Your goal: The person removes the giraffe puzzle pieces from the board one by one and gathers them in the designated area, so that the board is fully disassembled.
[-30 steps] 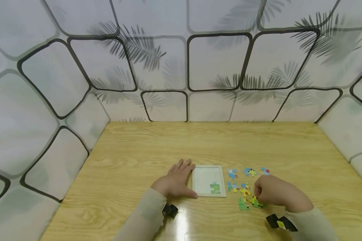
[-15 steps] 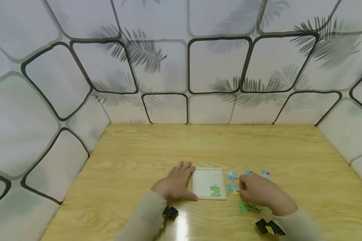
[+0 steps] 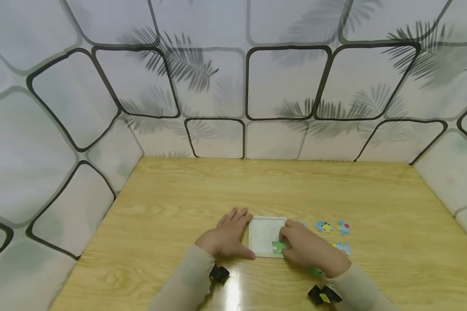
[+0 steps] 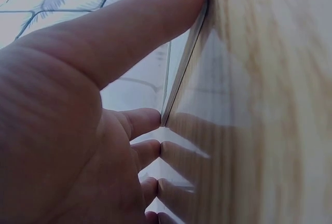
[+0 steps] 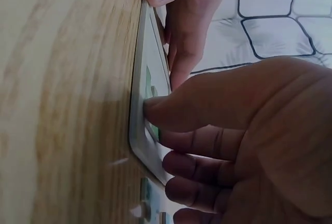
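Observation:
A shallow white puzzle tray (image 3: pixel 261 235) lies on the table, with a green jigsaw piece (image 3: pixel 277 247) in its near right corner. My left hand (image 3: pixel 225 235) is spread along the tray's left side; its thumb and a finger touch the tray edge. Over the tray's right edge, my right hand (image 3: pixel 309 248) has its fingers curled, and thumb and forefinger pinch at a green puzzle piece (image 5: pixel 156 131) in the right wrist view. The hand partly hides that piece, so whether it is the same corner piece is unclear.
Loose jigsaw pieces lie right of the tray: a blue and yellow one (image 3: pixel 324 226), a blue one with a red dot (image 3: pixel 344 227), and another blue one (image 3: pixel 343 247). A green piece (image 3: pixel 315 271) shows below the right hand. A patterned wall (image 3: pixel 214 99) stands behind the table.
My right hand has moved left from the loose pieces to the tray's right edge, now covering several pieces between. My left hand stays at the tray's left side.

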